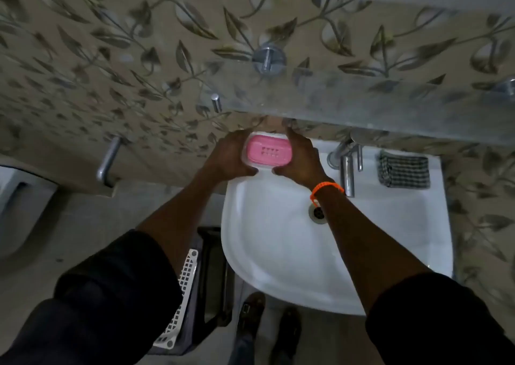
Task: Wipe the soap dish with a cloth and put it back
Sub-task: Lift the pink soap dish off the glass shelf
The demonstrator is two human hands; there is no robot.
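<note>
A pink soap dish (269,151) with a pale outer tray and a slotted pink insert sits at the back left corner of the white sink (278,253). My left hand (227,159) grips its left end and my right hand (299,158) grips its right end. An orange band circles my right wrist. A checked cloth (404,169) lies folded on the sink's back right ledge, away from both hands. No soap is in the dish.
A chrome tap (347,166) stands on the sink between the dish and the cloth. A glass shelf (362,105) juts from the leaf-patterned wall just above the dish. A white plastic basket (181,295) and a dark stand sit on the floor at the left.
</note>
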